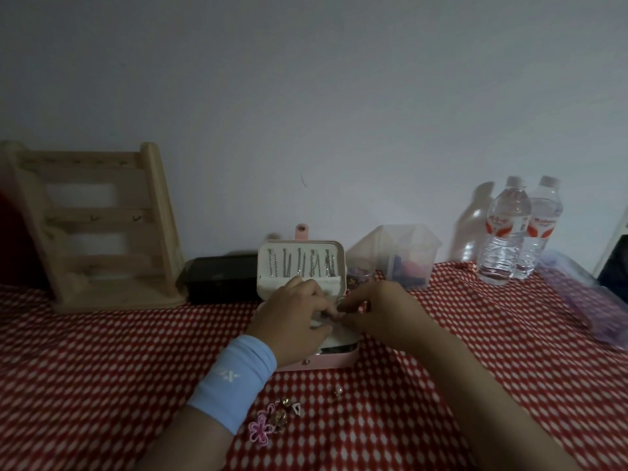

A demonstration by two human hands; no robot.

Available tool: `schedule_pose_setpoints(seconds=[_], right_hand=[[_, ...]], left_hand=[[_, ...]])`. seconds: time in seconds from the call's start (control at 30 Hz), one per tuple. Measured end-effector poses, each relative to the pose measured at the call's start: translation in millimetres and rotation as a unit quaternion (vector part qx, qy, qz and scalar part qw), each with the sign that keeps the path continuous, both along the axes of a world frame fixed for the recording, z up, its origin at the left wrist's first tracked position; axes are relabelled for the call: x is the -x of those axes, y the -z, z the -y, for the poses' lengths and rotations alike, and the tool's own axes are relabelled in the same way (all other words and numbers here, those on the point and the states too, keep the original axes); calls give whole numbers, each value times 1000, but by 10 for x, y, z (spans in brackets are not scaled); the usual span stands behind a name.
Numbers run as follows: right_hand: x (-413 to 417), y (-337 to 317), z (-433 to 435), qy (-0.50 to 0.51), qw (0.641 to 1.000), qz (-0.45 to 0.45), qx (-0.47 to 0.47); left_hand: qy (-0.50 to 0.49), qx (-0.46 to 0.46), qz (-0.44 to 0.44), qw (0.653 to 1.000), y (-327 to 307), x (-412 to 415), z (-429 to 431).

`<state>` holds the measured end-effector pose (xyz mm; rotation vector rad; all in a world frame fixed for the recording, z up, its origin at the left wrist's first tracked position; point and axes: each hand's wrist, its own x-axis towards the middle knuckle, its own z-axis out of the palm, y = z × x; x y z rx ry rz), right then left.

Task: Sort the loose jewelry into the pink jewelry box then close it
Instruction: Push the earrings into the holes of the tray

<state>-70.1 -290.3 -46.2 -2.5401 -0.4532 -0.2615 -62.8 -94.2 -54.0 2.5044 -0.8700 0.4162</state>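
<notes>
The pink jewelry box (pixel 334 360) stands open on the red checked cloth, its cream lid (pixel 300 263) upright with several silver chains hanging inside. My left hand (pixel 292 317), with a light blue wristband, and my right hand (pixel 377 309) meet over the box's inner tray, fingers curled together around something small that I cannot make out. Most of the tray is hidden under both hands. Loose jewelry (pixel 275 418) lies on the cloth in front of the box: a pink flower piece, a few small gold pieces and a single earring (pixel 337 390).
A wooden jewelry rack (pixel 98 229) stands at the back left, a black case (pixel 221 278) beside it. Clear plastic containers (pixel 397 256) sit behind the box, two water bottles (pixel 520 232) at the back right, and a purple bag (pixel 584 300) at the far right.
</notes>
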Motion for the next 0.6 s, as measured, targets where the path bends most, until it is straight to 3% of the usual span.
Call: schedule_pose_setpoints(seconds=[0.2,0.3,0.5,0.6], right_hand=[[177,-161,-119,-40,999,14,12],[345,-248,-169,-93,991,-56,82],[620,-186,-305,-103,963,-93,231],[675,-111,-343,-87,964,-94,233]], left_hand=[[-18,4,-12,1000,-94,277,-193],[-30,3,-51,998,-132,481,-283],[-26,-12,-102,994,-113,796,-300],[-29,-31,-108,993,-58,883,-314]])
